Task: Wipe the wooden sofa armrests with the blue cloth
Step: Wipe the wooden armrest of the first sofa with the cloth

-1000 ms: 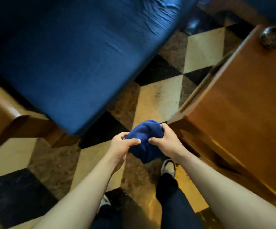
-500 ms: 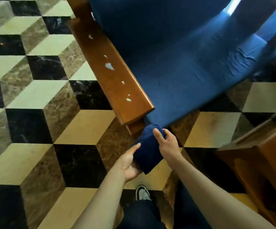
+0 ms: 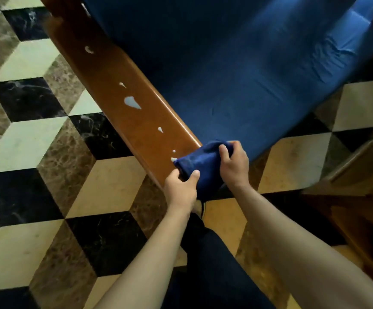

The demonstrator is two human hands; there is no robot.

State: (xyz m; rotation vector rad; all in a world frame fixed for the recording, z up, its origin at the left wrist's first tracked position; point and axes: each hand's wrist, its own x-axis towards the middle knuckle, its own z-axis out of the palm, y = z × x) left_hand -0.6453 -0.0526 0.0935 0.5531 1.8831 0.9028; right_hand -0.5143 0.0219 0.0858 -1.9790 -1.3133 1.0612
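A wooden sofa armrest [image 3: 114, 85] runs from the top left down to the centre, with several pale wet spots along its top. The bunched blue cloth [image 3: 200, 163] lies on the armrest's near end. My left hand [image 3: 180, 189] grips the cloth's near left corner with thumb and fingers. My right hand [image 3: 233, 166] holds the cloth's right side, fingers curled over it. The nearest spot sits just at the cloth's left edge.
The sofa's blue seat cushion [image 3: 237, 70] fills the upper right. A wooden table [image 3: 359, 175] stands at the right edge. Checkered marble floor [image 3: 36, 175] spreads to the left and below. My dark trouser legs [image 3: 214, 264] and a shoe are beneath the hands.
The view has come closer to the armrest. The cloth has moved up from below the armrest's end onto its top, and my left hand has closed on the cloth.
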